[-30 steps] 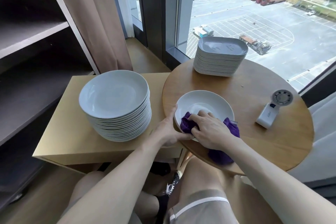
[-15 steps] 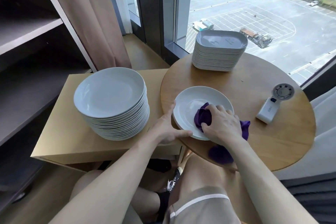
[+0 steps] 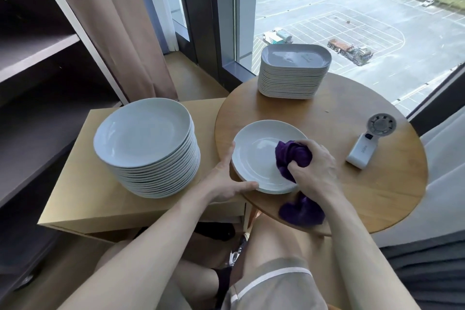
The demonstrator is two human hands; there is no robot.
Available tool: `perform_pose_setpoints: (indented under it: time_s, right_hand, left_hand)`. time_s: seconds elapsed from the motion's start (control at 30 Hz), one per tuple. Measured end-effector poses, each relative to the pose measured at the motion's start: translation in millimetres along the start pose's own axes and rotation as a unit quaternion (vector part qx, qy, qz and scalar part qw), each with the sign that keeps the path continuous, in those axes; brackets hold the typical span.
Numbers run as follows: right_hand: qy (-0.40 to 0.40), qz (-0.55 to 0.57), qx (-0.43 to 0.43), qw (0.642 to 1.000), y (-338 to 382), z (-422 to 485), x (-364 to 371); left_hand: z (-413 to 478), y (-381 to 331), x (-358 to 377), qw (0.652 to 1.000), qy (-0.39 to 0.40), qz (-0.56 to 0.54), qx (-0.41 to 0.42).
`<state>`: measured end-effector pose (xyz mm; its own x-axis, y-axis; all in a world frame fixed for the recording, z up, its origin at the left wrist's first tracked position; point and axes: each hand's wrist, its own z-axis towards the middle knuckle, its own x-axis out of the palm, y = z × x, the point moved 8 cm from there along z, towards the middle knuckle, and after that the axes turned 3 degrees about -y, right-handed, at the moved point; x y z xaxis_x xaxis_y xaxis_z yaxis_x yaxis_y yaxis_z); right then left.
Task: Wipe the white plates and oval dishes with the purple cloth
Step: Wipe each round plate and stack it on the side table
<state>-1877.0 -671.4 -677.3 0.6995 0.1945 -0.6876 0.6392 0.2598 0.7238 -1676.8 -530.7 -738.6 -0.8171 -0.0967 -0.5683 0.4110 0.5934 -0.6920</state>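
Head view: our right hand [image 3: 314, 173] clamps the bunched purple cloth [image 3: 293, 156] at 4 o'clock on the white plate [image 3: 254, 156], at the round table [image 3: 352, 196]'s 8 o'clock edge. Our left hand [image 3: 224, 182], thumb and forefinger spread, braces the rim at 8 o'clock. Bare well lies toward 9 o'clock from the cloth.

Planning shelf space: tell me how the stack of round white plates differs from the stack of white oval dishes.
Shape: the stack of round white plates is circular; the stack of white oval dishes is oblong with rounded corners.
Place: the plates stand on the boxy pale wooden side table; the dishes stand on the round wooden table, by the window.
Both are neat, tall, white stacks.
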Motion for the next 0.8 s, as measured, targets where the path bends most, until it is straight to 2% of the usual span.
perform_pose_setpoints:
  time_s: [0.17, 0.27, 0.37, 0.47, 0.53, 0.6, 0.8]
  right_hand:
    - [-0.018, 0.053, 0.060, 0.997, -19.9, -17.0, -10.8]
    - [-0.006, 0.077, 0.056, 0.995, -21.8, -20.0, -14.3]
    - [-0.005, 0.093, 0.041, 0.995, -15.2, -18.8, -16.5]
    - [-0.005, 0.107, 0.028, 0.994, -4.4, -17.8, -10.3]
    - [0.003, 0.113, 0.032, 0.993, -1.9, -16.0, -3.8]
    - [0.011, 0.119, 0.039, 0.992, -2.3, -14.5, 0.3]
    - [-0.002, 0.125, 0.049, 0.991, -5.5, -12.4, -1.3]
  left_hand:
    - [0.0, -2.3, -0.4, 0.999, -0.015, 0.023, 0.025]
    - [-1.8, -8.0, -9.1, 0.992, -0.058, 0.112, 0.024]
    - [-11.6, -20.4, -17.4, 0.947, -0.139, 0.287, 0.037]
    - [-29.0, -47.1, -10.9, 0.897, -0.203, 0.352, 0.173]
    - [-39.2, -61.9, 3.1, 0.864, -0.189, 0.381, 0.270]
    - [-45.9, -72.8, 14.6, 0.830, -0.180, 0.415, 0.327]
    - [-44.7, -81.5, 28.2, 0.768, -0.133, 0.541, 0.317]
